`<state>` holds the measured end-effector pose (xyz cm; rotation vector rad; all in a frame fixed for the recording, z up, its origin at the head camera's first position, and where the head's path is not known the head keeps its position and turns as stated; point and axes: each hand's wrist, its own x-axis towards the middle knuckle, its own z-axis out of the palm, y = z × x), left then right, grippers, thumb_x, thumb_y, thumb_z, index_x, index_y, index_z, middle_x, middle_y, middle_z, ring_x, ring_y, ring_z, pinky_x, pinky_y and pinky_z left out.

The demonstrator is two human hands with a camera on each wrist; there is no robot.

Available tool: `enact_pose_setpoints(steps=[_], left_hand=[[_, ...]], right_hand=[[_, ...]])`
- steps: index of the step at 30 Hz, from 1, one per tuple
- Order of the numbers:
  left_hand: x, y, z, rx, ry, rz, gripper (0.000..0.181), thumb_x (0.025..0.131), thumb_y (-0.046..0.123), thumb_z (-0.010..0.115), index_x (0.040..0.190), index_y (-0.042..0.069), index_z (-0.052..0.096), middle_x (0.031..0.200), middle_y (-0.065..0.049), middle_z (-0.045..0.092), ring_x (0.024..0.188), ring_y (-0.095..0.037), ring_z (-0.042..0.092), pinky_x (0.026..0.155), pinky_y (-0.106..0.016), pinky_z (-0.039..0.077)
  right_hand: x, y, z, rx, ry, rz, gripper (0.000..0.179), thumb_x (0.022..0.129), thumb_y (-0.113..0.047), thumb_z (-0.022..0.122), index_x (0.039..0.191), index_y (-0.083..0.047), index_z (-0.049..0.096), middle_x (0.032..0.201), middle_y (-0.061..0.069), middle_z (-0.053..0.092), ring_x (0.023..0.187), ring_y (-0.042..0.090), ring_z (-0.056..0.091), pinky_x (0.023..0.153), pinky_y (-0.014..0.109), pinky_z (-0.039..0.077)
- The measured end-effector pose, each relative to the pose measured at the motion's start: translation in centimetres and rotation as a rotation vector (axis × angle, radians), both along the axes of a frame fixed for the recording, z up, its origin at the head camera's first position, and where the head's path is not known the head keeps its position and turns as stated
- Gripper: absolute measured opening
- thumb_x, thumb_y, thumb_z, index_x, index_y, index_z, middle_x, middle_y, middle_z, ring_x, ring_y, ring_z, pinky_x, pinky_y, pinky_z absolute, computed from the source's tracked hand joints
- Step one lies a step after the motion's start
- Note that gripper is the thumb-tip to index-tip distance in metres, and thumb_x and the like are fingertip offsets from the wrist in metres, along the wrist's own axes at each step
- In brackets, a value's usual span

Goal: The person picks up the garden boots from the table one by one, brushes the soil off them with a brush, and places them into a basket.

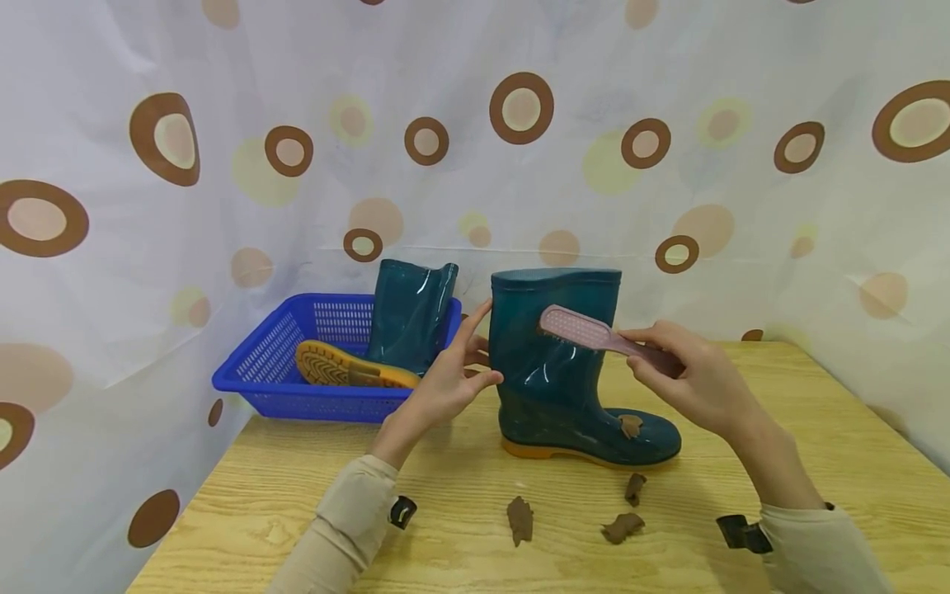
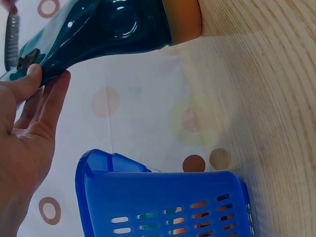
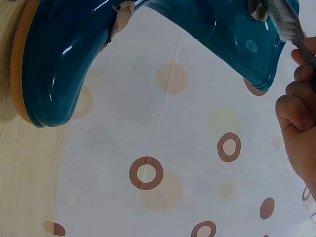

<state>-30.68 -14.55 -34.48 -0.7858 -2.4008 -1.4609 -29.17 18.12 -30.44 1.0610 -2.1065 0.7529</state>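
Observation:
A dark green rain boot (image 1: 549, 400) with an orange sole stands upright on the wooden table, toe to the right. My left hand (image 1: 444, 381) pinches the back of its shaft, thumb on the near side and fingers behind. In my right hand (image 1: 693, 378) is the handle of a pinkish scrub brush (image 1: 582, 328). Its bristles (image 3: 284, 22) face the upper shaft, beside a brown patch (image 3: 256, 9) stuck there; whether they touch it I cannot tell. Another brown flake (image 1: 631, 426) clings to the top of the foot.
At the left, a blue plastic basket (image 1: 312, 404) holds a second green boot (image 1: 408, 318), its yellow-orange sole (image 1: 334, 367) facing outward. Several brown pieces, such as this flake (image 1: 520, 520), lie on the table (image 1: 445, 544) in front of the standing boot. A patterned curtain (image 1: 460, 198) hangs behind.

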Motion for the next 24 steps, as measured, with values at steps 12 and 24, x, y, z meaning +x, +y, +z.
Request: enact_pose_setpoints(steps=[12, 24], left_hand=[[-0.03, -0.16, 0.00, -0.007, -0.012, -0.025, 0.098, 0.092, 0.005, 0.069, 0.153, 0.053, 0.010, 0.116, -0.007, 0.065, 0.107, -0.021, 0.065, 0.097, -0.044, 0.055], [0.08, -0.30, 0.09, 0.001, -0.028, -0.053, 0.095, 0.093, 0.004, 0.067, 0.154, 0.052, 0.012, 0.117, -0.008, 0.066, 0.108, -0.023, 0.065, 0.099, -0.046, 0.054]], right_hand=[[-0.50, -0.61, -0.52, -0.038, 0.032, -0.029, 0.043, 0.078, 0.009, 0.074, 0.119, -0.005, 0.069, 0.083, -0.005, 0.053, 0.067, 0.003, 0.040, 0.052, 0.015, 0.032], [-0.77, -0.80, -0.94, 0.043, -0.058, -0.041, 0.035, 0.087, 0.002, 0.070, 0.122, -0.002, 0.067, 0.085, -0.004, 0.057, 0.064, 0.001, 0.043, 0.052, 0.015, 0.037]])
